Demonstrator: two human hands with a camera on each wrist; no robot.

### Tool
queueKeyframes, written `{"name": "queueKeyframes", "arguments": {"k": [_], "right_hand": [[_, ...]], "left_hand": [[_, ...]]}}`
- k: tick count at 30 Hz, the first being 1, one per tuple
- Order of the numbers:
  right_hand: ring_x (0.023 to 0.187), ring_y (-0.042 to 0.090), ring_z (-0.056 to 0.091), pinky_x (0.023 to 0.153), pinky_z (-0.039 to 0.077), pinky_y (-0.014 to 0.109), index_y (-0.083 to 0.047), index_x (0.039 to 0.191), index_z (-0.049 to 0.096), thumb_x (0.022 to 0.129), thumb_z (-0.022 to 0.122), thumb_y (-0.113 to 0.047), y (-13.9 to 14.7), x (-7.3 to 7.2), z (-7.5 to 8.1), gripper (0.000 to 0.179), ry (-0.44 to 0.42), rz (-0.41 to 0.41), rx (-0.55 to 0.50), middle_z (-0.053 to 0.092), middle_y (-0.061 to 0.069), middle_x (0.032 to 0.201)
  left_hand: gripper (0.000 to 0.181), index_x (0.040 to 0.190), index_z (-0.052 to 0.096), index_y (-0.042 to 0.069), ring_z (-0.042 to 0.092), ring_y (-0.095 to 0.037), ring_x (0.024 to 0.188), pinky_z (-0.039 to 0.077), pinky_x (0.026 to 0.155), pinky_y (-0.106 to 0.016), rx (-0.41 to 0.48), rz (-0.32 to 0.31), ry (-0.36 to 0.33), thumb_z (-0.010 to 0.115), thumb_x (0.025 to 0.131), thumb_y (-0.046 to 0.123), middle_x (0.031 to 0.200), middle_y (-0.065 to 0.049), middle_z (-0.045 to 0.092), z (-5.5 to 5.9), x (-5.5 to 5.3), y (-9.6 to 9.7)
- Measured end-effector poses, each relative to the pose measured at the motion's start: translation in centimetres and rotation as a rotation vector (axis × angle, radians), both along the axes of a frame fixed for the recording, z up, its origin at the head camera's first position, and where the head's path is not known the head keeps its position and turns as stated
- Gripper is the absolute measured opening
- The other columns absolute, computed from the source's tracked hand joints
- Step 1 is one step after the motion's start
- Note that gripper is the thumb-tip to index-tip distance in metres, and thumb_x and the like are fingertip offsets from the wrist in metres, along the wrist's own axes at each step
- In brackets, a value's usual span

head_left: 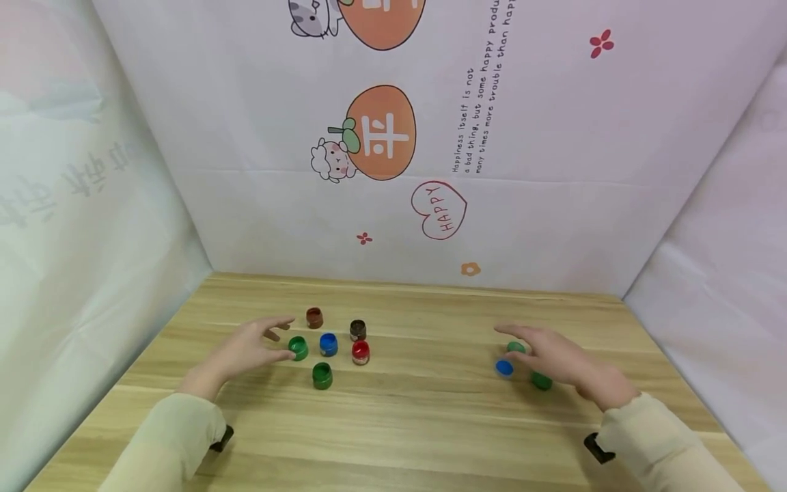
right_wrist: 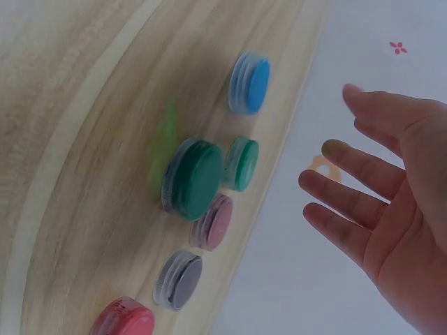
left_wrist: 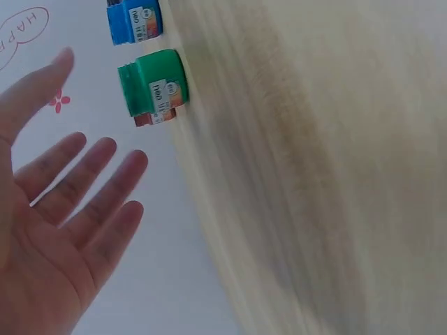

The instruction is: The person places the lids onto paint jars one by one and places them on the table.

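Note:
My left hand (head_left: pixel 249 350) is held open with fingers apart, thumb tip beside a light green paint jar (head_left: pixel 298 348). Around that jar stand a blue jar (head_left: pixel 328 344), a red jar (head_left: pixel 361 352), a darker green jar (head_left: pixel 322 376), a brown jar (head_left: pixel 314 317) and a dark brown jar (head_left: pixel 358 330), all without lids. My right hand (head_left: pixel 553 355) is open over the loose lids, holding nothing. Below it show a blue lid (head_left: pixel 504 367), a light green lid (head_left: pixel 516 348) and a dark green lid (right_wrist: pixel 195 179).
In the right wrist view lie a pinkish lid (right_wrist: pixel 213 222), a dark grey lid (right_wrist: pixel 179 280) and a red lid (right_wrist: pixel 123 318), hidden by the right hand and arm in the head view. White printed sheeting (head_left: pixel 393 225) walls the wooden table (head_left: pixel 418 424) at the back and sides.

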State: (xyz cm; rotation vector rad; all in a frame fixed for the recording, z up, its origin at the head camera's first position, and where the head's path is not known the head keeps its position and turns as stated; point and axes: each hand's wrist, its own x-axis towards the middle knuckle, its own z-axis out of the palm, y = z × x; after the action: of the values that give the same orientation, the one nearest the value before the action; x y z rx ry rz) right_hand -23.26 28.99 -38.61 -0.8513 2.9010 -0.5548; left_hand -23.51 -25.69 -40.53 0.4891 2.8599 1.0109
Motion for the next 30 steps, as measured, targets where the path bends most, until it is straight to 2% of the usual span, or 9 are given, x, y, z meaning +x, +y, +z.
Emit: {"name": "queueKeyframes", "arguments": {"k": [9,14,19,23,30], "right_hand": [[0.118,0.042,0.061,0.093,0.052,0.057,-0.002,0.141,0.059,0.098,0.072,-0.018,-0.1,-1.4,-0.7,0.048,-0.046,-0.043,0.015,0.06,0.022,0.138],[0.111,0.042,0.063,0.088,0.055,0.054,0.003,0.132,0.065,0.093,0.075,-0.009,0.4,-1.6,-1.0,0.042,-0.055,-0.062,0.015,0.064,0.023,0.13],[0.113,0.044,0.062,0.089,0.054,0.055,0.004,0.127,0.067,0.09,0.074,0.0,0.6,-2.0,-1.4,0.038,-0.074,-0.076,0.027,0.065,0.022,0.128],[0.116,0.047,0.06,0.092,0.052,0.058,0.004,0.125,0.069,0.09,0.069,0.006,0.6,-2.5,-1.6,0.035,-0.078,-0.095,0.036,0.065,0.023,0.126],[0.114,0.048,0.061,0.094,0.051,0.059,0.006,0.117,0.072,0.087,0.064,0.014,0.9,-3.1,-2.2,0.032,-0.058,-0.083,0.045,0.068,0.023,0.119]], "left_hand": [[0.074,0.145,0.051,-0.006,0.065,-0.041,0.111,0.055,0.087,-0.053,-0.029,0.083,-0.051,0.084,0.088,0.025,0.134,-0.029,0.059,-0.6,-0.2,-0.1],[0.075,0.143,0.052,-0.007,0.067,-0.039,0.108,0.053,0.092,-0.056,-0.041,0.066,-0.071,0.087,0.084,0.025,0.131,-0.029,0.06,-1.0,-0.8,0.7],[0.072,0.138,0.056,-0.008,0.067,-0.036,0.106,0.052,0.095,-0.055,-0.056,0.067,-0.087,0.089,0.08,0.019,0.127,-0.025,0.062,-1.4,-1.1,1.3],[0.069,0.135,0.058,-0.008,0.066,-0.034,0.104,0.053,0.093,-0.053,-0.058,0.062,-0.092,0.09,0.079,0.017,0.124,-0.023,0.063,-1.6,-1.4,1.4],[0.065,0.131,0.06,-0.007,0.065,-0.027,0.097,0.055,0.086,-0.047,-0.042,0.067,-0.1,0.091,0.075,0.007,0.117,-0.018,0.064,-1.9,-2.2,1.6]]}}
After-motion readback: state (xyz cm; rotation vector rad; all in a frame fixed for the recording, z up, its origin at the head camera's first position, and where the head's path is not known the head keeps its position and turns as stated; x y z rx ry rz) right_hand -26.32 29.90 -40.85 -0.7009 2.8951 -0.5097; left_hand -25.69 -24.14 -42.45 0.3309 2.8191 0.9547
